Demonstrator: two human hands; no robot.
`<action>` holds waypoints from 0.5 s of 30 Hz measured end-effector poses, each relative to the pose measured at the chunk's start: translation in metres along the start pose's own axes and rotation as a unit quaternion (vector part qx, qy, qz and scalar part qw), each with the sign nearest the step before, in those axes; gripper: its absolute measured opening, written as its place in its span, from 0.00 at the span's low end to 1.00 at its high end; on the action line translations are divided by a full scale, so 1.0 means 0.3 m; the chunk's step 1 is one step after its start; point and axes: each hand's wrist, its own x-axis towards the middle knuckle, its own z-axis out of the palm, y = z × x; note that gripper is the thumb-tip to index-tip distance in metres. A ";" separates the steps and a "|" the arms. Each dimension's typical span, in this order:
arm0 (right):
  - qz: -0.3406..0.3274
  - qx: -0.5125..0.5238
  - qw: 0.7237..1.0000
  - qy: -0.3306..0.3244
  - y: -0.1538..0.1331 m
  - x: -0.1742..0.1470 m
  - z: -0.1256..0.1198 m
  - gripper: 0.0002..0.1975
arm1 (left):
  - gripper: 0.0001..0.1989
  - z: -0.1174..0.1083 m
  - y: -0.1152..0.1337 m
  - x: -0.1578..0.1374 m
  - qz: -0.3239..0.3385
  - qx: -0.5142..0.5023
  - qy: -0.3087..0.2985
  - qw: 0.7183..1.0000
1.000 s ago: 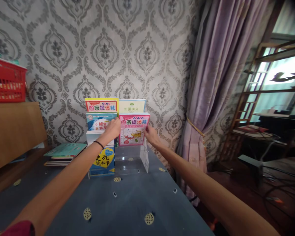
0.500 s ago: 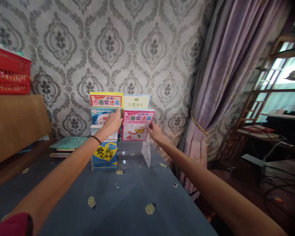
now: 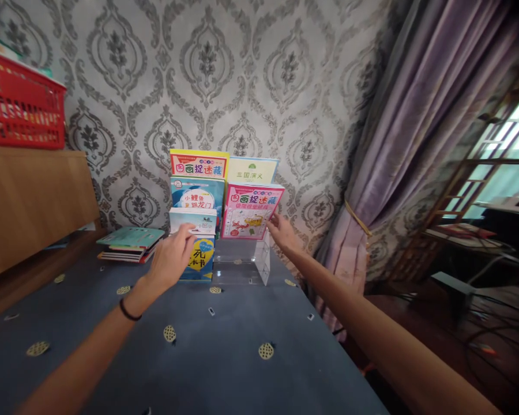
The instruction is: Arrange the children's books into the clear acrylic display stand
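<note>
A clear tiered book stand (image 3: 263, 259) on the table holds several picture books in two columns. My right hand (image 3: 282, 231) pinches the right edge of a pink book (image 3: 251, 218), which leans on an upper tier of the right column. Behind it stands a pale yellow book (image 3: 251, 171). My left hand (image 3: 172, 256) is in front of the left column, its fingers loosely apart and empty, near a light blue-white book (image 3: 201, 221). It partly hides a blue book with a yellow heart (image 3: 202, 259). Above are a blue fish book (image 3: 199, 193) and a yellow-edged red book (image 3: 199, 164).
Flat books (image 3: 132, 239) lie stacked left of the stand on the dark patterned tablecloth (image 3: 216, 357). A wooden cabinet (image 3: 34, 202) bears a red basket (image 3: 21, 106). A tied purple curtain (image 3: 384, 132) hangs at right, with cables (image 3: 480, 346) beyond the table edge.
My left hand has moved down and left, away from the blue fish book. My right hand still holds the pink book's edge. The view has shifted slightly.
</note>
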 end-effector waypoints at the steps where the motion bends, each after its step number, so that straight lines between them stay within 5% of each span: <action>1: 0.009 0.005 1.000 0.004 -0.008 -0.031 -0.006 0.22 | 0.12 0.003 -0.032 -0.044 -0.009 0.000 0.001 1.000; 6: 0.026 0.074 0.997 -0.008 -0.104 -0.318 -0.009 0.20 | 0.13 0.032 -0.264 -0.235 -0.107 0.002 -0.007 0.994; 8: 0.046 0.109 0.987 -0.108 -0.164 -0.474 0.019 0.19 | 0.13 0.053 -0.376 -0.304 -0.156 0.014 -0.013 0.988; 12: 0.074 0.189 0.898 -0.390 -0.298 -0.745 0.110 0.17 | 0.11 0.100 -0.548 -0.426 -0.224 0.045 -0.029 0.973; 15: 0.095 0.194 0.869 -0.444 -0.402 -0.850 0.192 0.15 | 0.09 0.120 -0.601 -0.481 -0.232 0.052 -0.043 0.971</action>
